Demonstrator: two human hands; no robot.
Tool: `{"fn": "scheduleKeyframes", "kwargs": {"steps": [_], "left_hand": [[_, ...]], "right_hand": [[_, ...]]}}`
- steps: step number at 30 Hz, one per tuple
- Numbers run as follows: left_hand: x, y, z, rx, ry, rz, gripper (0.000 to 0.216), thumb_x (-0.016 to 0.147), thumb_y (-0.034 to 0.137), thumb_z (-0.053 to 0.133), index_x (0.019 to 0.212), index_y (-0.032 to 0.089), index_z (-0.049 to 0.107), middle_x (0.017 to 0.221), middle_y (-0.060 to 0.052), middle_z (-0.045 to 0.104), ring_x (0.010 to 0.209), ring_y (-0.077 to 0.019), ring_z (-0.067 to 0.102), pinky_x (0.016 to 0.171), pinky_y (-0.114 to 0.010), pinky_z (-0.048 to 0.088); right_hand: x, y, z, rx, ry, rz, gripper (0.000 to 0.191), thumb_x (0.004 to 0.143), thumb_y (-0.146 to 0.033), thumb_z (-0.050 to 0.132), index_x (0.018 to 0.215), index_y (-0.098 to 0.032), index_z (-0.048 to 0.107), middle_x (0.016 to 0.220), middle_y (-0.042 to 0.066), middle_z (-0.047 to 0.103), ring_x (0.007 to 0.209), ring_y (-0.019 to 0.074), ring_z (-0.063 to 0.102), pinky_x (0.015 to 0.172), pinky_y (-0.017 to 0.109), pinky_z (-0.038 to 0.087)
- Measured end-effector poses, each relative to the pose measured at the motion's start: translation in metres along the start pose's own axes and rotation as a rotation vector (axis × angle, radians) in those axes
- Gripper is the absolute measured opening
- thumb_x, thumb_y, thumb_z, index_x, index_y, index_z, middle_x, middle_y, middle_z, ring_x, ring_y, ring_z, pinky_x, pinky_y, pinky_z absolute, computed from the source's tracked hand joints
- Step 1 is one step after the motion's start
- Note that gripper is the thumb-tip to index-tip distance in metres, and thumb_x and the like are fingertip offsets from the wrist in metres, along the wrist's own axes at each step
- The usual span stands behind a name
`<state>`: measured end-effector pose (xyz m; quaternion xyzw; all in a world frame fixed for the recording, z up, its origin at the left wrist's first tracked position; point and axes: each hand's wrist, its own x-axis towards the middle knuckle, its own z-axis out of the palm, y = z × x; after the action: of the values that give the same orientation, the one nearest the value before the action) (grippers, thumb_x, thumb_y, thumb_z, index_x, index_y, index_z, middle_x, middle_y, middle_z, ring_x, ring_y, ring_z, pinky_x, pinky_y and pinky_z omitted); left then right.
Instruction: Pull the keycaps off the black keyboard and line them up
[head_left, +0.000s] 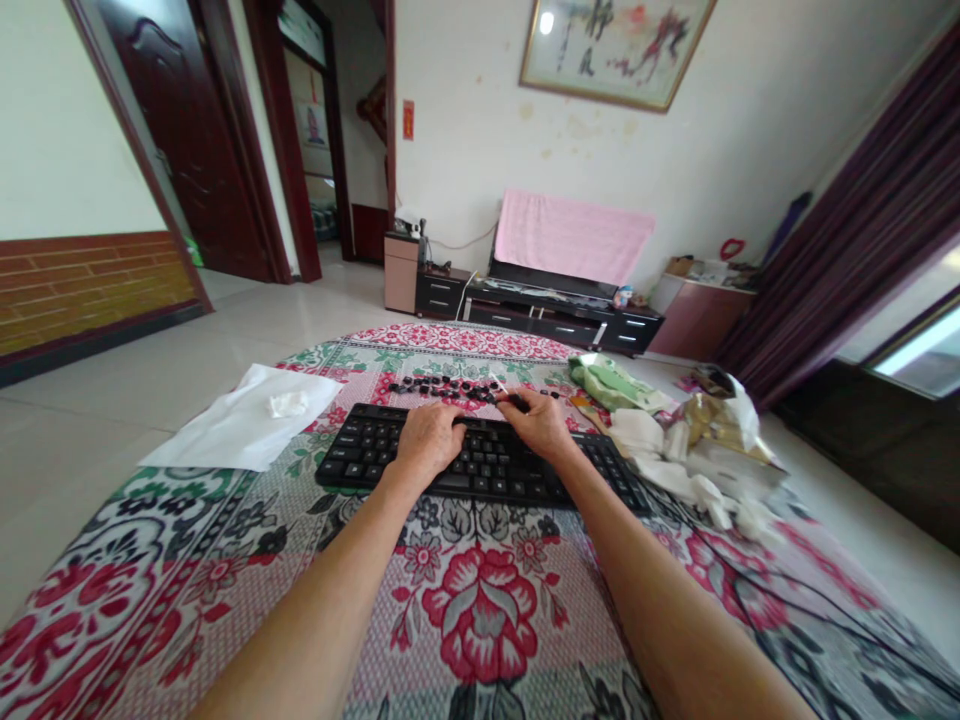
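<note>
A black computer keyboard (pixel 480 470) lies on the flowered tablecloth in front of me, with bare dark patches where keys are off. My left hand (pixel 429 440) rests on its upper middle, fingers curled and thumb near the far edge, steadying it. Above the right part of the keyboard is my right hand (pixel 538 422), its fingers pinched around a thin white stick (pixel 498 384) that looks like a cotton swab; the fingertips are partly hidden. Just beyond the keyboard, loose black keycaps (pixel 442 386) are spread in rough rows.
On the left lies a white paper sheet (pixel 225 425) with a crumpled tissue (pixel 288 403) on it. To the right are a green cloth (pixel 619 383), crumpled white tissues (pixel 637 435), an opened bag (pixel 716 430) and black cables (pixel 780 590). A TV cabinet (pixel 540 318) stands beyond the table.
</note>
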<state>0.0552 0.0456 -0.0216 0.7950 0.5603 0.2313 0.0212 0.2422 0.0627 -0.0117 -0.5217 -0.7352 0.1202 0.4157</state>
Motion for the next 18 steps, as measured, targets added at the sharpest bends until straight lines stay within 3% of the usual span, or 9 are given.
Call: {"fn": "scheduleKeyframes", "kwargs": {"steps": [2, 5, 11, 18], "left_hand": [[0.0, 0.001, -0.001, -0.004, -0.008, -0.008, 0.027, 0.082, 0.028, 0.051, 0.102, 0.02, 0.066, 0.1, -0.006, 0.068, 0.098, -0.0196, 0.059, 0.091, -0.031, 0.042], [0.0, 0.002, -0.001, -0.014, -0.009, -0.016, 0.026, 0.082, 0.027, 0.051, 0.101, 0.021, 0.066, 0.099, -0.006, 0.068, 0.098, -0.0197, 0.059, 0.091, -0.032, 0.042], [0.0, 0.001, 0.0, -0.004, 0.009, -0.003, 0.026, 0.081, 0.027, 0.051, 0.101, 0.021, 0.067, 0.098, -0.006, 0.068, 0.096, -0.0202, 0.06, 0.09, -0.032, 0.043], [0.0, 0.0, 0.002, -0.007, 0.017, -0.004, 0.027, 0.081, 0.028, 0.05, 0.102, 0.02, 0.066, 0.099, -0.006, 0.068, 0.098, -0.0202, 0.06, 0.091, -0.032, 0.043]], "right_hand": [[0.009, 0.011, -0.002, -0.077, 0.056, 0.076, 0.022, 0.075, -0.029, 0.055, 0.085, -0.017, 0.07, 0.072, 0.003, 0.068, 0.067, 0.0169, 0.06, 0.063, 0.026, 0.044], [0.023, 0.026, -0.003, -0.249, 0.033, 0.138, 0.02, 0.072, -0.026, 0.057, 0.084, -0.018, 0.071, 0.07, 0.003, 0.069, 0.066, 0.0177, 0.06, 0.061, 0.026, 0.042], [0.037, 0.037, 0.006, -0.377, -0.098, 0.114, 0.02, 0.073, -0.027, 0.057, 0.082, -0.017, 0.071, 0.068, 0.004, 0.068, 0.061, 0.0163, 0.058, 0.057, 0.024, 0.04], [0.039, 0.043, 0.012, -0.447, -0.132, 0.114, 0.024, 0.074, -0.029, 0.054, 0.085, -0.017, 0.071, 0.071, 0.006, 0.068, 0.063, 0.0175, 0.058, 0.058, 0.025, 0.038]]}}
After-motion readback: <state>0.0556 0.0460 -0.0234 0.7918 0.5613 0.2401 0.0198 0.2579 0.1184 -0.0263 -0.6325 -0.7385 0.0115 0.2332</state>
